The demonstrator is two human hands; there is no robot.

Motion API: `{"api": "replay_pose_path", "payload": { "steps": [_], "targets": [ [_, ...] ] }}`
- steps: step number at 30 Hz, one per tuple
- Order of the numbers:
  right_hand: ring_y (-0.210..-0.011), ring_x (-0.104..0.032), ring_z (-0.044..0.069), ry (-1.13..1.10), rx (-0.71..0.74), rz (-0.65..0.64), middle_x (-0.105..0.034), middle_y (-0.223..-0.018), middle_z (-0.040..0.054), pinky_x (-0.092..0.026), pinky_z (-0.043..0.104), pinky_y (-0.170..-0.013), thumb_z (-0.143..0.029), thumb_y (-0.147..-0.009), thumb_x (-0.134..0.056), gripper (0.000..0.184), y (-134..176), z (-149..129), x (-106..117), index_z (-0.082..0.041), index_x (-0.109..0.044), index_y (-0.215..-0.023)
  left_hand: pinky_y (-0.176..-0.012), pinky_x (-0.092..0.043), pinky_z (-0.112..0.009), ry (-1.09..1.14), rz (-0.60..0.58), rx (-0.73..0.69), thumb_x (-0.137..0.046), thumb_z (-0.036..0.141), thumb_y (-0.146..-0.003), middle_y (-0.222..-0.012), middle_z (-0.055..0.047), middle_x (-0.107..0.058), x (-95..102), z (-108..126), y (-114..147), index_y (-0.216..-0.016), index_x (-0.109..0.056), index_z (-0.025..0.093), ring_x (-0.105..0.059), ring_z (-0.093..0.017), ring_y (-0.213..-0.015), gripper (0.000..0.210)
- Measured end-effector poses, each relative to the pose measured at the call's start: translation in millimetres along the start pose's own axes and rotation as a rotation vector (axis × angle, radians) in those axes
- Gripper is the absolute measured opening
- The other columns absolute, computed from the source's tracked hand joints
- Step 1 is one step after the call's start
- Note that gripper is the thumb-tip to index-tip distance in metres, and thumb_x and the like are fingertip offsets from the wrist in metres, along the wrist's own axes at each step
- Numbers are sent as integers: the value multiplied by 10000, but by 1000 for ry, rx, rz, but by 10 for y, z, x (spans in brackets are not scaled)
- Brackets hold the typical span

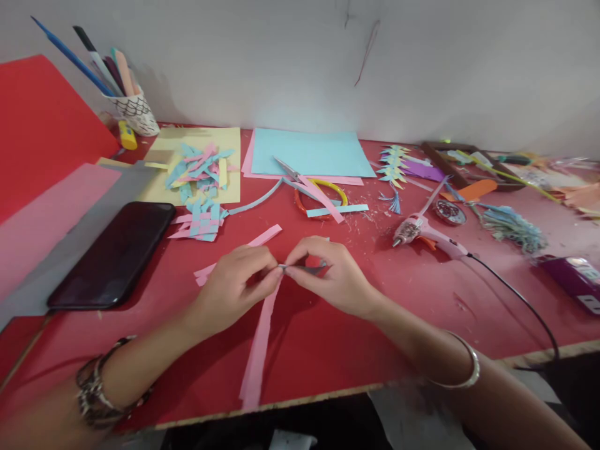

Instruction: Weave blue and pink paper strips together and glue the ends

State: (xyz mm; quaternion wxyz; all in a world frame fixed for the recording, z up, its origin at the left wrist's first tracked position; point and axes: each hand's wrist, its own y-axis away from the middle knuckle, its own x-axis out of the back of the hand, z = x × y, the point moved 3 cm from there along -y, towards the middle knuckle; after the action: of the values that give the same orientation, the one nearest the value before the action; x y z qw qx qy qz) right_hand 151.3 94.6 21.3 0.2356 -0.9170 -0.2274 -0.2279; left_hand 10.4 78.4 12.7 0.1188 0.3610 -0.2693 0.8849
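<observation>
- Pink paper strip [260, 356] runs from the meeting fingertips of both hands, over the tabletop, toward its near edge; it is flat, narrow and seemingly doubled.
- Left hand [241, 281]: thumb and forefinger pinch the strip's upper end.
- Right hand [330, 269]: thumb and forefinger pinch at the same spot, with a grey-blue sliver [312, 269] showing in the curl of the fingers.
- Red tabletop [370, 275], smooth and scattered with fine scraps, stands against a plain pale wall [290, 69]; its near edge looks rough.
- Beyond the hands lie scissors [287, 167] with glossy yellow-and-orange handles, partly covered by strips, their tips over a flat blue sheet [319, 150].
- A checkered pink-and-blue woven piece [202, 220] sits near a black, glossy phone [117, 256]; behind it, curled offcuts [201, 169] heap on a yellow sheet [159, 145].
- To the right rest a pink glue gun [443, 240] with a dark cord, and a fringed, stringy bundle [513, 228].
- Fingers hide the exact join at the pinch. A purple packet [572, 281] is cut off at the right edge, and the contents of the brown tray [429, 154] are hard to make out.
</observation>
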Motion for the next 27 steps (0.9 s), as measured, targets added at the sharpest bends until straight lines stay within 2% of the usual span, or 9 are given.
{"api": "replay_pose_path", "payload": {
  "steps": [4, 6, 8, 10, 13, 15, 17, 23, 27],
  "targets": [
    [-614, -515, 88, 8, 14, 78, -572, -656, -15, -397, 216, -579, -177, -764, -520, 94, -11, 7, 56, -180, -528, -670, -520, -345, -205, -18, 165, 37, -505, 223, -790, -649, 21, -491, 63, -2, -3, -706, -491, 171, -414, -83, -522, 100],
    [-627, -515, 101, 125, 65, 206, -563, -648, -12, -396, 246, -607, -166, -759, -514, 111, -5, -9, 137, -191, -519, -651, -512, -345, -210, -19, 235, 57, -526, 224, -772, -647, 19, -481, 99, 13, 0, -702, -490, 167, -398, -81, -501, 97],
    [-623, -505, 108, 333, 176, 376, -555, -627, -20, -370, 298, -682, -160, -750, -522, 131, 29, -65, 231, -210, -522, -629, -507, -349, -205, 39, 156, 46, -480, 206, -789, -607, 19, -485, 92, 40, -3, -647, -489, 173, -422, -84, -498, 146],
    [-602, -489, 100, 531, 285, 435, -557, -622, -36, -318, 336, -743, -165, -747, -532, 143, 73, -138, 272, -236, -534, -624, -524, -366, -197, 140, 5, 44, -407, 198, -815, -602, 11, -525, 55, 64, 0, -641, -518, 178, -475, -92, -532, 207],
    [-597, -489, 79, 615, 311, 191, -571, -654, -58, -284, 328, -740, -170, -777, -489, 186, 103, -203, 207, -262, -531, -622, -528, -377, -204, 249, -111, 70, -358, 271, -835, -574, 15, -524, 15, 75, 10, -683, -551, 191, -481, -108, -544, 259],
    [-610, -501, 70, 603, 273, 4, -577, -662, -66, -285, 312, -703, -174, -795, -446, 219, 109, -226, 128, -252, -512, -602, -509, -366, -211, 279, -117, 67, -365, 332, -831, -536, 21, -488, 4, 70, 8, -627, -522, 193, -455, -113, -527, 292],
    [-615, -508, 65, 621, 255, -85, -582, -657, -70, -281, 303, -668, -196, -810, -426, 241, 104, -241, 65, -238, -497, -583, -510, -363, -207, 297, -126, 66, -381, 346, -828, -533, 22, -483, -6, 61, 2, -558, -479, 189, -450, -107, -524, 328],
    [-605, -525, 68, 667, 281, -29, -615, -671, -66, -266, 310, -665, -189, -830, -410, 246, 68, -234, 26, -238, -516, -613, -537, -371, -184, 364, -191, 149, -327, 263, -860, -521, 32, -503, -47, 55, 4, -514, -480, 174, -473, -82, -508, 389],
    [-641, -554, 96, 643, 287, 20, -618, -687, -40, -275, 325, -758, -308, -807, -461, 167, 68, -198, 44, -246, -550, -681, -507, -373, -188, 365, -102, 268, -320, 269, -850, -474, 42, -488, -40, 12, -13, -539, -449, 182, -463, -83, -470, 348]
  ]
}}
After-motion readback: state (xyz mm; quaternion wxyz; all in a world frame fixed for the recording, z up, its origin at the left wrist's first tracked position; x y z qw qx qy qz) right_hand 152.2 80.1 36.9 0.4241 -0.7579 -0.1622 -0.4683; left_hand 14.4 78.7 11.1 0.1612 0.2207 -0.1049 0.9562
